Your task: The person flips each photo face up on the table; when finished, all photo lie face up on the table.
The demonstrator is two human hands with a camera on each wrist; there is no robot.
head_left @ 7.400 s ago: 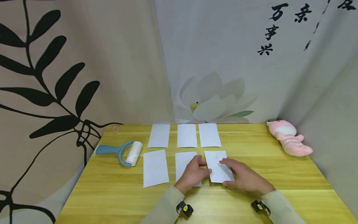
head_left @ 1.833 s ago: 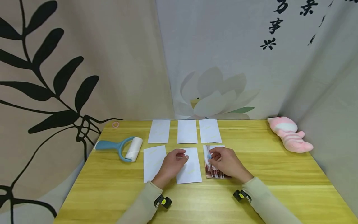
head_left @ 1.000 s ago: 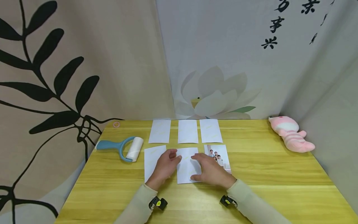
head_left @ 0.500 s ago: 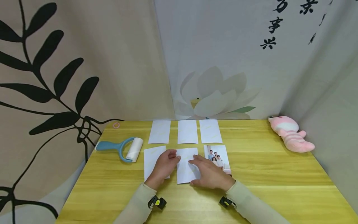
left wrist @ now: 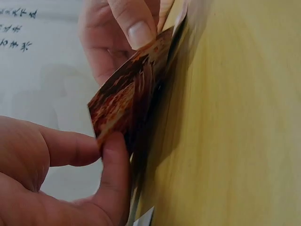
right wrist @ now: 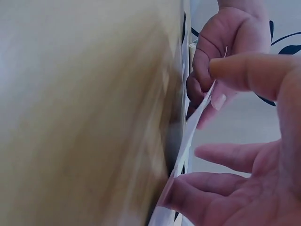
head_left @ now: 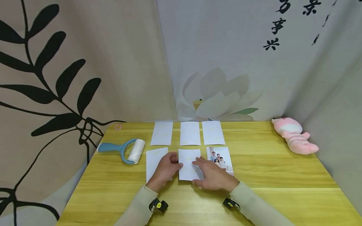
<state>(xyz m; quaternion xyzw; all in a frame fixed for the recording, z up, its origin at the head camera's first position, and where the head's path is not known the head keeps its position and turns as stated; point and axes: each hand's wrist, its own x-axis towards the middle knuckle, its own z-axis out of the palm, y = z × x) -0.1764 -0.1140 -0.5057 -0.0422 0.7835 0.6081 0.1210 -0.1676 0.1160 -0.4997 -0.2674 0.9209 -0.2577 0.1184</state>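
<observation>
A family photo print (head_left: 188, 164), white back up, is tipped with its near edge off the table. My left hand (head_left: 165, 169) pinches its left edge between thumb and finger. At its right side my right hand (head_left: 215, 177) holds it, fingers on the white back and thumb at the near corner. Seen from the left wrist, the print's underside (left wrist: 124, 101) shows a brown-red picture. From the right wrist, the print (right wrist: 188, 134) appears almost edge-on between both hands. A face-up family photo (head_left: 219, 157) lies just beyond my right hand, partly covered by it.
Three white-backed cards line the far edge, one being a middle card (head_left: 190, 133). Another white card (head_left: 155, 160) lies partly under my left hand. A blue-handled lint roller (head_left: 121, 149) and a pink ring (head_left: 118, 126) lie left, a pink plush toy (head_left: 294, 136) right.
The right-hand card of the near row was turned from white back to picture side. Both hands then moved left to the middle card, whose near edge has now risen off the table.
</observation>
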